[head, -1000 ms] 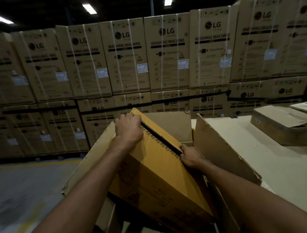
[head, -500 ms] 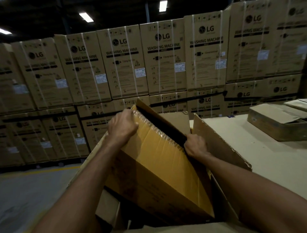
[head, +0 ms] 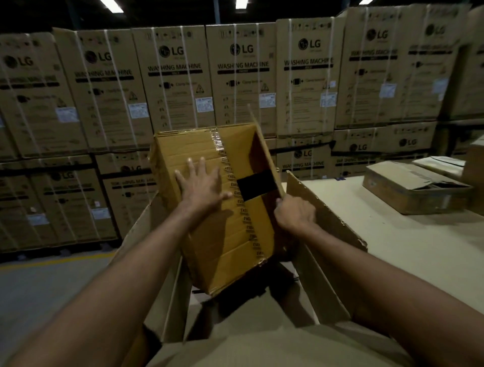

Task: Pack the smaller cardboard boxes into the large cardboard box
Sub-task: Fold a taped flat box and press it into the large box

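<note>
1. Background. A wall of stacked cartons (head: 243, 78) fills the far side of the view. They are printed "LG" and "WASHING MACHINE", bound with pale straps, and stand in two tiers. Strip lights (head: 241, 3) show at the top edge.

2. Floor (head: 39, 288). Grey concrete lies at lower left, and a yellow line runs across it in front of the stacks.

3. Table (head: 406, 248). A pale flat surface extends along the right side, just beside the large cardboard box.

4. Large cardboard box (head: 174, 301). It stands open directly below the camera. Its flaps are raised on the left and right, and the right flap has a torn, ragged edge. The interior is dark, so its contents cannot be made out.

5. Smaller cardboard box (head: 217, 251). It is tilted, with its lower corner down between the flaps of the large cardboard box and its upper end well above them. The broad face is toward the camera and the right-hand side is in shadow.

6. Flat carton (head: 413, 186). It lies on the table, well apart from both boxes, with its top flaps loosely closed.

7. Left hand (head: 201, 188). The fingers are spread and straight. The palm presses flat on the broad face of the smaller cardboard box.

8. Right hand (head: 296, 214). The fingers are curled round the right edge of the smaller cardboard box and grip it.

9. Printed tape strip (head: 246, 222). It runs lengthwise down the broad face, between the two hands.

10. Black patch (head: 258, 184). It crosses the tape strip, just above the right hand.
</note>
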A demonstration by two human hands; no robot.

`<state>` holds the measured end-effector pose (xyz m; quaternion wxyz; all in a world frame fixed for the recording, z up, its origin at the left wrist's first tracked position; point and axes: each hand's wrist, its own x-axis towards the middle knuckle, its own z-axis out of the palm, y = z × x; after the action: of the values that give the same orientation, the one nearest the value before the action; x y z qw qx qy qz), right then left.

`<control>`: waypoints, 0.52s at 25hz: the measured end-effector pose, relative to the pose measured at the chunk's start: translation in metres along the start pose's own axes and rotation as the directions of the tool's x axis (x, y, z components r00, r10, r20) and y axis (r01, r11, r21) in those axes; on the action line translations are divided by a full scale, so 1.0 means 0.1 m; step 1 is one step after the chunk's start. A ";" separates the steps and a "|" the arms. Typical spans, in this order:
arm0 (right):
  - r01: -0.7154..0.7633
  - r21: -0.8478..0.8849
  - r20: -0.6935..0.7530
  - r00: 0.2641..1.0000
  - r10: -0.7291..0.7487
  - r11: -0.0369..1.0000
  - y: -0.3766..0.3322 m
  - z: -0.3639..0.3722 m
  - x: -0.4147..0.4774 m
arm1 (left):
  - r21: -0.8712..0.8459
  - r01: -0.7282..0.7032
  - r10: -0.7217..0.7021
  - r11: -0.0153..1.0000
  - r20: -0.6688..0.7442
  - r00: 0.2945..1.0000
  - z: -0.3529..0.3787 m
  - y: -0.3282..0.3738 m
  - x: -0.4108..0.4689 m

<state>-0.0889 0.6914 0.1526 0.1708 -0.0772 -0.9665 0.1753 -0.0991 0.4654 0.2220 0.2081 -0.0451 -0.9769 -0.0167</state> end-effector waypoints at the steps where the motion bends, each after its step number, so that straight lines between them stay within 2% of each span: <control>1: 0.061 0.022 0.076 0.995 -0.063 0.998 -0.03 0.06 0.00 | 0.025 -0.005 0.003 1.000 0.067 0.998 0.17 0.06 -0.06; 3: 0.161 0.094 0.233 0.956 -0.179 0.982 -0.08 0.18 0.03 | 0.103 -0.051 0.041 0.993 0.101 0.994 0.39 0.11 -0.09; 5: 0.182 0.139 0.311 0.925 -0.217 0.973 -0.07 0.31 0.13 | 0.163 -0.150 0.128 0.975 0.136 0.982 0.46 0.12 -0.08; 7: 0.091 0.213 0.309 0.938 -0.155 0.973 0.01 0.44 0.27 | 0.185 -0.161 0.145 0.969 0.099 0.985 0.51 0.08 -0.07; 8: 0.022 0.247 0.300 0.949 -0.098 0.969 0.06 0.49 0.35 | 0.170 -0.098 0.096 0.981 0.019 0.995 0.55 0.04 -0.08; 11: -0.194 0.364 0.298 0.951 0.084 0.911 0.23 0.57 0.52 | -0.058 0.137 -0.146 0.989 -0.230 0.962 0.62 -0.12 -0.14; 13: -0.270 0.439 0.315 0.940 0.135 0.857 0.32 0.59 0.64 | -0.281 0.151 -0.240 0.948 -0.316 0.918 0.66 -0.18 -0.21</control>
<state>-0.1664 0.7156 0.1088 0.0302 -0.1103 -0.8940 0.4333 -0.1088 0.4495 0.1530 0.3663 0.0310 -0.9146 -0.1685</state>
